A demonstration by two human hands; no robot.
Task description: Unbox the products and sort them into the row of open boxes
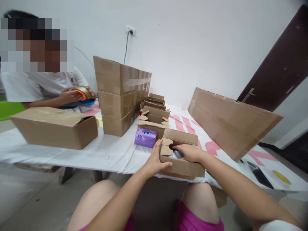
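An open cardboard box (181, 166) stands at the table's front edge with its flaps raised. My left hand (155, 160) lies against its left side, thumb and fingers spread apart around the corner. My right hand (189, 152) reaches over the front wall into the box; its fingertips are partly hidden inside, near something pale whose shape is unclear. Just left of the box sits a purple package (145, 137) with eye-like prints. Behind it, another open box (154, 120) stands in a row with more open boxes.
Stacked closed boxes (110, 96) rise left of the row. Farther left is a taped box (53, 128), behind which a person holds a tape roll (83, 93). A large cardboard sheet (228, 122) leans at right, near a black object (261, 176) and yellow ring (281, 177).
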